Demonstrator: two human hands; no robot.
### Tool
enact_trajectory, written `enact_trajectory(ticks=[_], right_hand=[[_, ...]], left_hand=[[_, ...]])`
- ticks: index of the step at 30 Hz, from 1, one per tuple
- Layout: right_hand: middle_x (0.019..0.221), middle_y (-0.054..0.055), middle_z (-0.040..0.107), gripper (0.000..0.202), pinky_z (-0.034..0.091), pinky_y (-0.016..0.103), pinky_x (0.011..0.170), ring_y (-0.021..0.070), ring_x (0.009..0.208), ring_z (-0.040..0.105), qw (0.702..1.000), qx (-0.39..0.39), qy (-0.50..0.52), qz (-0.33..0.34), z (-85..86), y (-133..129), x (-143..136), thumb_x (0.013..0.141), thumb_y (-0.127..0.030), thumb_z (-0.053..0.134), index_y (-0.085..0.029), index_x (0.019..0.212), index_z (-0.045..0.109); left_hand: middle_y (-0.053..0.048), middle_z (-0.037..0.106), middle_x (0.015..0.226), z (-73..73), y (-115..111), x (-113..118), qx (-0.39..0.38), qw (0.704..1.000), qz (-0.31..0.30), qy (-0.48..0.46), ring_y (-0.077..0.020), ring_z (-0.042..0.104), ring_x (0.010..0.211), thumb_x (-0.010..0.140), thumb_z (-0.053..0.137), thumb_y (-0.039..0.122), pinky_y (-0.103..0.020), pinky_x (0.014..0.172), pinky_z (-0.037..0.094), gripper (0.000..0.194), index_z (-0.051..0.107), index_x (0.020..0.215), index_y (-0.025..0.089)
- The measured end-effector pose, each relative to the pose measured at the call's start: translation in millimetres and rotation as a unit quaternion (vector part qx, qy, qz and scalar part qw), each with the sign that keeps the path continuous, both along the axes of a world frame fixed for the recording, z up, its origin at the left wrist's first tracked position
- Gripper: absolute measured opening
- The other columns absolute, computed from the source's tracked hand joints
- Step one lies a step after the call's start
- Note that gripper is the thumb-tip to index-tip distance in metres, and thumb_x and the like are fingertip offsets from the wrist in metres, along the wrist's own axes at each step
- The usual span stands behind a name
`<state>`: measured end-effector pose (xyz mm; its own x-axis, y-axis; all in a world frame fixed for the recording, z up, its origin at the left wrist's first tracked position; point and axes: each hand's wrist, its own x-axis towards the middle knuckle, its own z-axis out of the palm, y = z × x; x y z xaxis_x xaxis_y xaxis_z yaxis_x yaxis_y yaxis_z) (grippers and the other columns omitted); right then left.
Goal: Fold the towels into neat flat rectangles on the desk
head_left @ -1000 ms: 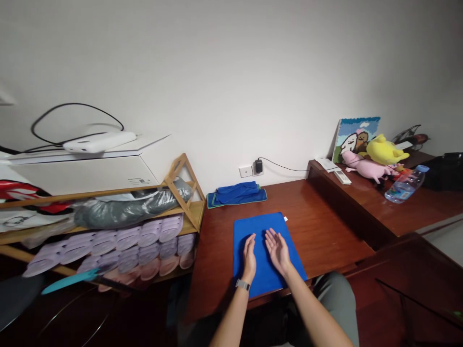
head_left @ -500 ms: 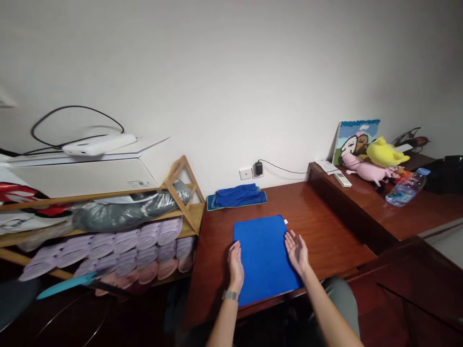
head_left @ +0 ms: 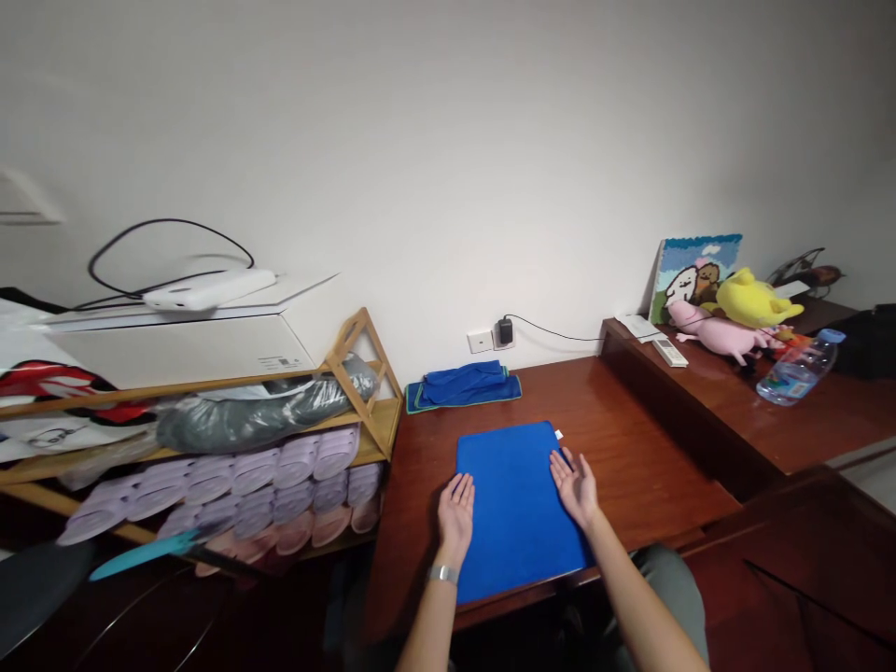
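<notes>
A blue cloth [head_left: 522,513] lies flat on the reddish-brown wooden table [head_left: 427,504], with a small white tag at its far right corner. My left hand [head_left: 456,515] is at the cloth's left edge, palm turned up and fingers stretched out, holding nothing. Over the right edge of the cloth, my right hand [head_left: 575,487] is also open, its palm up and fingers spread. Whether either hand touches the cloth, I cannot tell. Behind it, folded blue cloths [head_left: 466,385] with green edging lie near the wall.
To the left, a wooden rack [head_left: 382,420] holds lilac and pink slippers [head_left: 280,476] and a white box [head_left: 189,350]. The raised surface at right bears a water bottle [head_left: 798,373], plush toys [head_left: 756,301] and a remote control [head_left: 670,352]. A black charger [head_left: 505,329] is plugged into the wall.
My left hand has turned its palm further upward. My right hand stays about the same. The whole view has shifted slightly; the cloth lies as before.
</notes>
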<state>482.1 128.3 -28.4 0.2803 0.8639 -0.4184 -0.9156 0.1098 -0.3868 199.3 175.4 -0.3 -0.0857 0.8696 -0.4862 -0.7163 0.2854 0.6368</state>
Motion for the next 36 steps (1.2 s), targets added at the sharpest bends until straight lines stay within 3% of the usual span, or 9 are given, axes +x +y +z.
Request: enact_trajectory(ticks=[4, 12, 15, 20, 22, 25, 31, 33, 36], right_hand=[[0.134, 0.012, 0.080, 0.031, 0.059, 0.047, 0.117, 0.0241, 0.140, 0.069, 0.999, 0.001, -0.017, -0.037, 3.0, -1, 15, 0.101, -0.044, 0.063, -0.024, 0.120, 0.077], [0.131, 0.012, 0.082, 0.034, 0.062, 0.046, 0.111, 0.0238, 0.134, 0.073, 0.998, 0.022, 0.000, 0.065, 13.9, 38, -63, 0.105, -0.045, 0.059, -0.023, 0.124, 0.077], [0.132, 0.013, 0.081, 0.034, 0.063, 0.049, 0.109, 0.0244, 0.134, 0.074, 0.998, 0.005, 0.005, 0.062, 8.1, 38, -53, 0.105, -0.046, 0.059, -0.023, 0.123, 0.076], [0.138, 0.013, 0.079, 0.033, 0.061, 0.047, 0.113, 0.0245, 0.138, 0.070, 1.000, -0.009, -0.008, -0.020, 3.9, 24, 8, 0.102, -0.047, 0.062, -0.023, 0.118, 0.077], [0.141, 0.013, 0.077, 0.032, 0.060, 0.046, 0.115, 0.0236, 0.141, 0.068, 0.999, -0.006, -0.017, -0.049, 7.4, 22, 19, 0.101, -0.046, 0.062, -0.023, 0.118, 0.077], [0.140, 0.012, 0.078, 0.034, 0.060, 0.044, 0.115, 0.0223, 0.141, 0.068, 0.999, 0.026, -0.013, -0.044, 15.0, 31, 2, 0.103, -0.046, 0.060, -0.023, 0.122, 0.077], [0.132, 0.013, 0.081, 0.035, 0.062, 0.041, 0.110, 0.0227, 0.136, 0.072, 0.998, 0.026, 0.017, 0.061, 13.0, 62, -81, 0.102, -0.046, 0.064, -0.021, 0.123, 0.077], [0.131, 0.013, 0.081, 0.033, 0.063, 0.041, 0.108, 0.0228, 0.134, 0.073, 0.997, 0.014, 0.018, 0.068, 6.6, 64, -84, 0.102, -0.046, 0.064, -0.021, 0.121, 0.076], [0.132, 0.012, 0.081, 0.034, 0.062, 0.042, 0.110, 0.0223, 0.134, 0.073, 0.999, 0.012, 0.009, 0.038, -0.6, 58, -54, 0.102, -0.047, 0.063, -0.022, 0.122, 0.076]], left_hand=[[-0.017, 0.071, 0.152, 7.7, 2, -8, 0.003, 1.000, 0.021, -0.009, -0.0250, 0.053, 0.158, 0.099, 0.053, 0.027, -0.041, 0.133, 0.043, 0.034, 0.078, 0.121, 0.022], [-0.024, 0.073, 0.148, 16.3, 19, 70, -0.009, 0.994, -0.086, -0.073, -0.0323, 0.065, 0.148, 0.100, 0.058, 0.028, -0.052, 0.126, 0.053, 0.040, 0.074, 0.135, 0.016], [-0.027, 0.068, 0.153, 14.4, 21, 56, -0.029, 0.994, -0.073, -0.071, -0.0327, 0.061, 0.151, 0.102, 0.055, 0.029, -0.050, 0.122, 0.056, 0.042, 0.071, 0.138, 0.014], [-0.020, 0.064, 0.162, 12.0, 20, -8, -0.033, 0.998, -0.006, -0.060, -0.0274, 0.056, 0.156, 0.104, 0.052, 0.031, -0.044, 0.122, 0.056, 0.044, 0.068, 0.143, 0.020], [-0.018, 0.062, 0.165, 12.7, 20, -21, -0.022, 0.998, 0.013, -0.063, -0.0248, 0.054, 0.158, 0.104, 0.052, 0.033, -0.040, 0.125, 0.054, 0.046, 0.068, 0.145, 0.021], [-0.018, 0.063, 0.164, 16.2, 24, -5, 0.012, 0.995, -0.010, -0.102, -0.0261, 0.054, 0.157, 0.103, 0.054, 0.035, -0.044, 0.127, 0.051, 0.049, 0.067, 0.148, 0.022], [-0.023, 0.065, 0.159, 20.3, 36, 68, -0.011, 0.984, -0.110, -0.141, -0.0310, 0.060, 0.152, 0.101, 0.055, 0.035, -0.051, 0.123, 0.055, 0.051, 0.066, 0.149, 0.020], [-0.023, 0.064, 0.160, 17.8, 38, 70, -0.024, 0.985, -0.107, -0.135, -0.0311, 0.060, 0.152, 0.102, 0.054, 0.035, -0.051, 0.122, 0.056, 0.049, 0.067, 0.147, 0.020], [-0.022, 0.063, 0.162, 12.1, 39, 44, -0.029, 0.989, -0.079, -0.125, -0.0290, 0.058, 0.155, 0.104, 0.053, 0.037, -0.048, 0.120, 0.058, 0.046, 0.067, 0.145, 0.021]])
